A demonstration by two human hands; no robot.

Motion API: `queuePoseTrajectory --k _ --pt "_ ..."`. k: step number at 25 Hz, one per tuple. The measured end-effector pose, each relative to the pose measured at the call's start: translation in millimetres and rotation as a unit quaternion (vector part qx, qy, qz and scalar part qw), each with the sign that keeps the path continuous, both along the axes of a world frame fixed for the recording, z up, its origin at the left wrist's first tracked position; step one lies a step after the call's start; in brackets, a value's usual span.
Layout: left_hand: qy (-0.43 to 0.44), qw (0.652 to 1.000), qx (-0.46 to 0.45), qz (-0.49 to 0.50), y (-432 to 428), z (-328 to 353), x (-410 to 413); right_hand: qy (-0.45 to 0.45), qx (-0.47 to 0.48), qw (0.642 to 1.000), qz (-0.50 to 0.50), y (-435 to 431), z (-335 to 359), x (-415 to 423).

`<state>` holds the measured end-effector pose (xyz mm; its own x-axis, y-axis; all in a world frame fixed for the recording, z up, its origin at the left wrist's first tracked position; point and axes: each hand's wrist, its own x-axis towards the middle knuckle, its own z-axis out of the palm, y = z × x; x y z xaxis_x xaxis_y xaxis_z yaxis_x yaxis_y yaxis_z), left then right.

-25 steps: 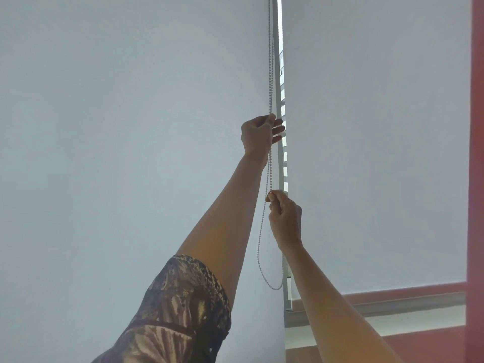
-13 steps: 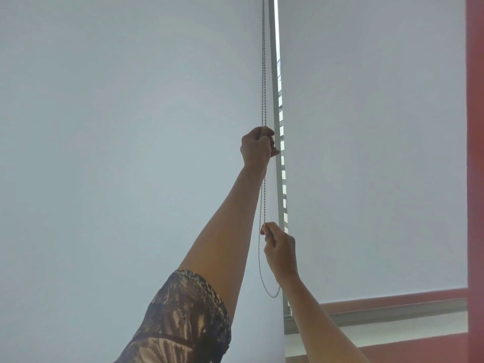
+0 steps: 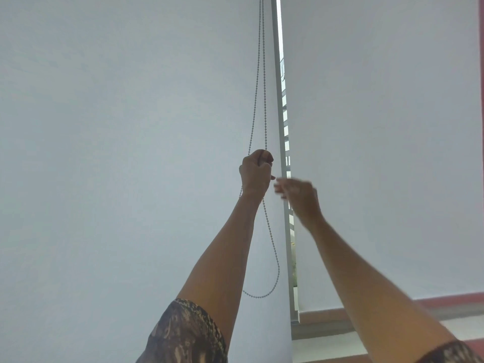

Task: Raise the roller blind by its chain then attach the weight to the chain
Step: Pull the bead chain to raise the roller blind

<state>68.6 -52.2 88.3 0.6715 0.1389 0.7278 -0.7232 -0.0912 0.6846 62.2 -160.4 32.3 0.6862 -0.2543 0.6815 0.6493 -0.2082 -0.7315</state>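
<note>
A white roller blind (image 3: pixel 117 153) fills the left of the view. Its beaded chain (image 3: pixel 258 87) hangs down its right edge and ends in a loop (image 3: pixel 272 279) below my arms. My left hand (image 3: pixel 255 174) is raised and shut on the chain, both strands running into the fist. My right hand (image 3: pixel 298 196) is blurred just right of the left one, fingers apart, holding nothing. No weight is visible.
A second white blind (image 3: pixel 379 140) covers the right window, its bottom edge above a red-brown sill (image 3: pixel 445 301). A grey frame post (image 3: pixel 284 179) runs between the two blinds, with a bright gap beside it. A red wall strip (image 3: pixel 481 48) is at far right.
My right hand has let go of the chain and risen beside the left hand. My left hand has pulled the chain down. The loop hangs lower.
</note>
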Motion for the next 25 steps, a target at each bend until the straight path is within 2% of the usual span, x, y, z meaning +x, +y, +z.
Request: queuePoseTrajectory --k 3,5,8,13,17,19,21,25 --pt "0.002 1.000 0.001 0.000 -3.8 -17.8 2.5 -0.054 0.068 0.994 0.068 0.0 95.2 -5.5" --pt "0.015 1.000 0.003 -0.004 -7.7 -34.1 3.5 -0.053 0.062 0.993 0.087 6.0 144.3 -8.9" --pt "0.025 1.000 0.007 -0.010 -13.3 -53.0 6.3 -0.030 0.039 0.996 0.072 18.6 175.6 -7.4" --pt "0.030 0.999 0.031 0.013 -14.8 -79.6 10.1 -0.017 0.059 0.995 0.074 29.9 183.1 -9.3" --pt "0.026 0.998 0.051 -0.006 -13.3 -94.9 13.7 -0.056 0.033 0.998 0.021 41.2 161.4 -6.9" --pt "0.035 0.995 0.094 -0.017 -9.2 -103.1 15.4 -0.073 0.025 0.997 0.008 42.3 141.7 -5.1" --pt "0.060 0.987 0.145 -0.039 -1.4 -110.6 20.8 -0.077 0.021 0.997 0.007 39.1 123.6 -2.1" --pt "0.138 0.967 0.184 -0.113 11.5 -95.9 29.7 -0.088 0.005 0.996 -0.021 32.9 104.4 5.4"
